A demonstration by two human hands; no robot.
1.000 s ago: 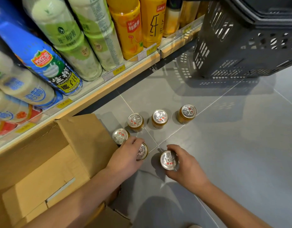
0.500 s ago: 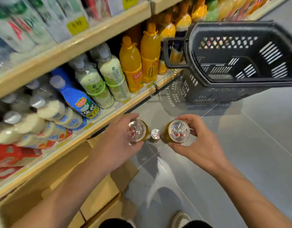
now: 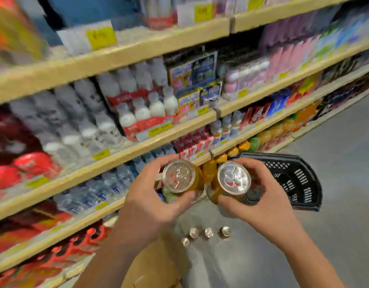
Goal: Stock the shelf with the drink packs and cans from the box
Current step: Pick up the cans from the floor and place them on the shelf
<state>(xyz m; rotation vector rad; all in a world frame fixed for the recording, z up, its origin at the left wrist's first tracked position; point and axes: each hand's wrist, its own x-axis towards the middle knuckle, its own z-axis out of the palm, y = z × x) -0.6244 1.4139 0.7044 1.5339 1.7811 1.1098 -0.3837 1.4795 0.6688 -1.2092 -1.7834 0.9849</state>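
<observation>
The left hand point(image 3: 152, 202) grips one can point(image 3: 178, 176), the right hand point(image 3: 260, 196) grips another can point(image 3: 234, 178), both upright before the shelf point(image 3: 117, 154); four cans point(image 3: 207, 233) stand on the floor point(image 3: 335, 183).

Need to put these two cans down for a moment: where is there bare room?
Bare grey floor lies right of the black basket and in front of the four cans standing on the floor. The cardboard box borders them on the left. The shelves look packed, though blurred. Both hands are full: left hand, right hand.
</observation>
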